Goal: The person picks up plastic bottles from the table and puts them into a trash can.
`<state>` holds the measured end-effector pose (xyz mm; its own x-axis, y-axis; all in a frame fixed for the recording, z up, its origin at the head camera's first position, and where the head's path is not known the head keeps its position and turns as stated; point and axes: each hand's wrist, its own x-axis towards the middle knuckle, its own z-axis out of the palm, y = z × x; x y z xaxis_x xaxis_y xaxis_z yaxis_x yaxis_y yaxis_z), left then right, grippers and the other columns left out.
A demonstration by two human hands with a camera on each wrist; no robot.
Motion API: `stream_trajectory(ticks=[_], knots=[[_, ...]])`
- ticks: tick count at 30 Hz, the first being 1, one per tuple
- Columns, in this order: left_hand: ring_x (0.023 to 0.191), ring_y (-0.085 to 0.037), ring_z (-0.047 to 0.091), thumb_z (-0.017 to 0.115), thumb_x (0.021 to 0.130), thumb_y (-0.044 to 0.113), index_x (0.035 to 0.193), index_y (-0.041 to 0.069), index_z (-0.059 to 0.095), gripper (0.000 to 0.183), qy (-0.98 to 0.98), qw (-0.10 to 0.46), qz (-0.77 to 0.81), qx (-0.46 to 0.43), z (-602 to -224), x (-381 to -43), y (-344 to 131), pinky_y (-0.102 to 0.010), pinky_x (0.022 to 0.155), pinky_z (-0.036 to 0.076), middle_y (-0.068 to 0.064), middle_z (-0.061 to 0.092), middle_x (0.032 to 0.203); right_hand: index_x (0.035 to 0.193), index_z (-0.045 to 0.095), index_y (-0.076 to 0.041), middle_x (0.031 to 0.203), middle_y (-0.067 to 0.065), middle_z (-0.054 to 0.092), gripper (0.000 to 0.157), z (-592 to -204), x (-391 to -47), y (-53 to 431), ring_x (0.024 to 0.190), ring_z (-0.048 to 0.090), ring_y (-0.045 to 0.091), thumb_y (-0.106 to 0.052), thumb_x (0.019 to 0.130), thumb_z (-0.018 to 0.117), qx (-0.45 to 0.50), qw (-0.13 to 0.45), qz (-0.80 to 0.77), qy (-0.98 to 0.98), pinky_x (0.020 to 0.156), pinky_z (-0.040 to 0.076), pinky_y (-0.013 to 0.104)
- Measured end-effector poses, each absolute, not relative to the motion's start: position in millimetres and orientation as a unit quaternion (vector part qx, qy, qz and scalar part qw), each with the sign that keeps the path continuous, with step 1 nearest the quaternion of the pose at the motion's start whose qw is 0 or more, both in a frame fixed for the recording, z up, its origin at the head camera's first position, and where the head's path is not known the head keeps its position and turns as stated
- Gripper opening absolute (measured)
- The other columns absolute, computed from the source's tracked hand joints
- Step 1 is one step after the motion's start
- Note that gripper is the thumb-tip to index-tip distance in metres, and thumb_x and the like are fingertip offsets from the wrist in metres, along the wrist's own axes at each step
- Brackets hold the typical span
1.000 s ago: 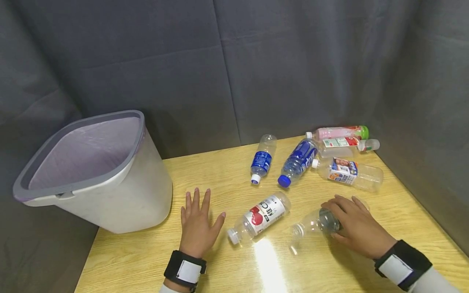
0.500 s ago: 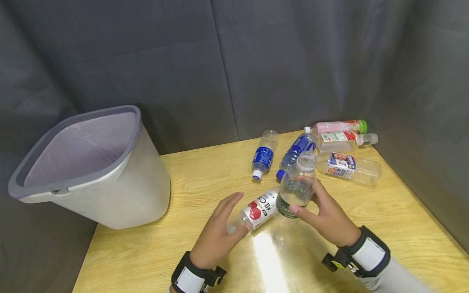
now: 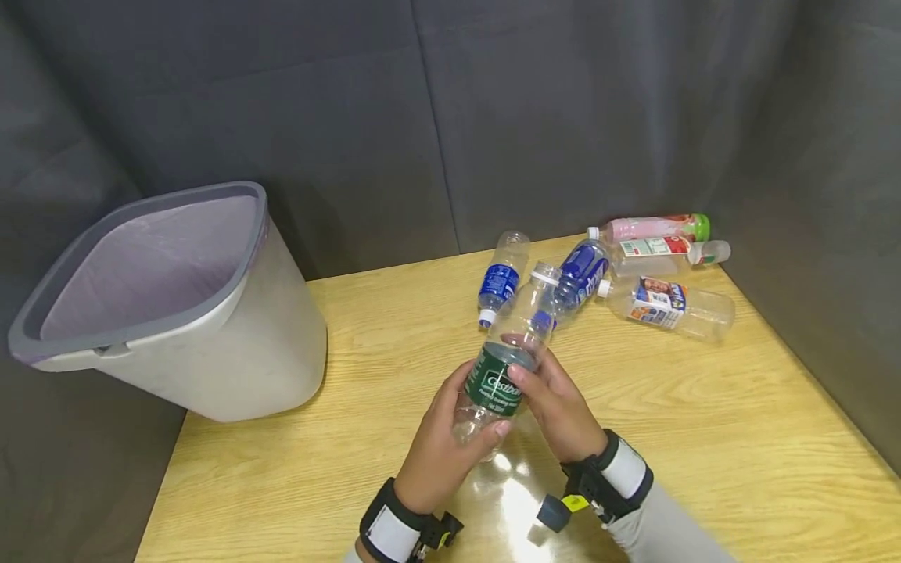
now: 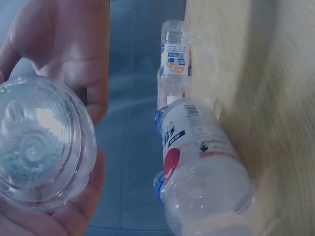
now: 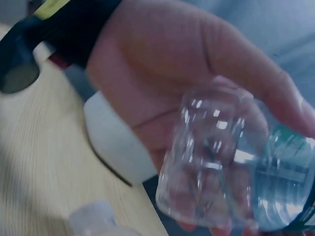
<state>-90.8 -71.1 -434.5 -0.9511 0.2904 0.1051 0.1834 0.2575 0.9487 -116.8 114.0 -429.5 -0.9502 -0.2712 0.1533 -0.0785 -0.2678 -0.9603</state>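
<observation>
A clear plastic bottle [image 3: 493, 383] with a green label tilts above the table between both hands, its neck pointing away and slightly right. My left hand [image 3: 439, 446] grips it around the lower part, thumb near the base. Higher up, my right hand [image 3: 563, 407] holds the same bottle, with the thumb on the label. The left wrist view shows the bottle's base. Close to it there lies a cherry-label bottle [image 4: 197, 157], which the hands and the held bottle hide in the head view.
A grey-rimmed white bin [image 3: 281, 336] with a liner stands at the left. Toward the back lie a blue-label bottle [image 3: 500, 281], a larger blue one [image 3: 583, 270], a pink one [image 3: 651, 227], a red-and-white-label one [image 3: 655, 250] and an orange-and-blue-label one [image 3: 658, 303]. Dark curtain [image 3: 338, 141] surrounds the table.
My right hand has lifted the green-label bottle off the table and brought it left. My left hand has moved from lying flat, spread, to gripping the bottle's lower part.
</observation>
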Motion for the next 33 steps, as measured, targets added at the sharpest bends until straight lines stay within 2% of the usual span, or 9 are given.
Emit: stream_trajectory(ticks=[5, 10, 13, 17, 19, 22, 26, 29, 33], knots=[[0.127, -0.019, 0.055, 0.073, 0.092, 0.038, 0.155, 0.039, 0.028, 0.076, 0.793, 0.036, 0.59, 0.144, -435.8, -88.7, -70.7, -0.048, 0.105, 0.047, 0.002, 0.046, 0.148, 0.15, 0.037, -0.011, 0.137, -0.004, 0.056, 0.044, -432.5, -118.3, 111.7, 0.123, 0.057, 0.01, -0.014, 0.106, 0.041, -0.154, 0.085, -0.799, 0.575, 0.106, 0.046, 0.024], [0.127, -0.019, 0.054, 0.074, 0.092, 0.038, 0.155, 0.036, 0.03, 0.077, 0.798, 0.023, 0.587, 0.135, -432.0, -90.4, -74.9, -0.049, 0.105, 0.047, 0.002, 0.047, 0.147, 0.156, 0.029, -0.003, 0.143, -0.002, 0.051, 0.052, -432.0, -121.8, 112.4, 0.128, 0.055, 0.009, -0.015, 0.107, 0.04, -0.174, 0.099, -0.806, 0.557, 0.107, 0.046, 0.024], [0.127, -0.021, 0.053, 0.075, 0.091, 0.035, 0.155, 0.034, 0.031, 0.078, 0.798, -0.001, 0.591, 0.12, -424.0, -94.5, -84.3, -0.049, 0.105, 0.046, 0.002, 0.047, 0.148, 0.156, 0.026, 0.002, 0.148, 0.005, 0.048, 0.055, -428.6, -126.8, 112.2, 0.132, 0.052, 0.012, -0.016, 0.107, 0.041, -0.185, 0.1, -0.8, 0.562, 0.111, 0.045, 0.029], [0.127, -0.022, 0.055, 0.076, 0.091, 0.031, 0.156, 0.03, 0.031, 0.08, 0.813, -0.047, 0.573, 0.095, -404.3, -98.7, -109.5, -0.048, 0.105, 0.047, 0.0, 0.047, 0.149, 0.154, 0.032, -0.001, 0.148, 0.015, 0.049, 0.053, -422.8, -132.4, 115.4, 0.135, 0.053, 0.019, -0.02, 0.107, 0.045, -0.189, 0.109, -0.75, 0.625, 0.11, 0.046, 0.031], [0.126, -0.022, 0.056, 0.077, 0.09, 0.027, 0.157, 0.028, 0.031, 0.081, 0.825, -0.076, 0.553, 0.089, -390.8, -99.5, -126.6, -0.048, 0.105, 0.048, -0.001, 0.048, 0.148, 0.153, 0.037, -0.003, 0.149, 0.017, 0.05, 0.051, -420.6, -135.3, 118.5, 0.136, 0.052, 0.026, -0.02, 0.106, 0.047, -0.199, 0.116, -0.712, 0.664, 0.108, 0.046, 0.028], [0.125, -0.018, 0.056, 0.078, 0.089, 0.017, 0.157, 0.026, 0.032, 0.083, 0.84, -0.132, 0.519, 0.088, -365.2, -98.1, -158.2, -0.037, 0.106, 0.047, -0.002, 0.049, 0.146, 0.151, 0.044, -0.009, 0.151, 0.012, 0.051, 0.05, -420.6, -142.9, 124.6, 0.139, 0.05, 0.03, -0.024, 0.104, 0.055, -0.229, 0.117, -0.616, 0.744, 0.113, 0.044, 0.037], [0.122, -0.008, 0.057, 0.078, 0.084, -0.001, 0.155, 0.022, 0.037, 0.086, 0.846, -0.232, 0.469, 0.101, -327.8, -92.3, -205.3, -0.018, 0.105, 0.045, 0.003, 0.052, 0.141, 0.15, 0.045, -0.014, 0.153, 0.008, 0.048, 0.058, -423.1, -153.3, 130.6, 0.142, 0.046, 0.029, -0.033, 0.099, 0.065, -0.275, 0.107, -0.443, 0.846, 0.118, 0.037, 0.055], [0.119, -0.003, 0.056, 0.08, 0.08, -0.007, 0.153, 0.021, 0.042, 0.087, 0.856, -0.293, 0.416, 0.09, -299.3, -88.5, -237.3, -0.011, 0.101, 0.045, 0.012, 0.051, 0.137, 0.15, 0.046, -0.011, 0.151, 0.012, 0.049, 0.063, -425.5, -159.5, 133.2, 0.141, 0.046, 0.034, -0.035, 0.096, 0.068, -0.307, 0.086, -0.33, 0.889, 0.117, 0.038, 0.056], [0.112, 0.0, 0.057, 0.08, 0.082, 0.001, 0.15, 0.023, 0.045, 0.08, 0.869, -0.336, 0.359, 0.051, -261.9, -92.7, -273.9, -0.008, 0.092, 0.046, 0.018, 0.052, 0.131, 0.146, 0.05, -0.007, 0.144, 0.015, 0.056, 0.066, -433.1, -167.9, 136.5, 0.136, 0.051, 0.035, -0.033, 0.09, 0.073, -0.335, 0.051, -0.229, 0.912, 0.117, 0.037, 0.056]])
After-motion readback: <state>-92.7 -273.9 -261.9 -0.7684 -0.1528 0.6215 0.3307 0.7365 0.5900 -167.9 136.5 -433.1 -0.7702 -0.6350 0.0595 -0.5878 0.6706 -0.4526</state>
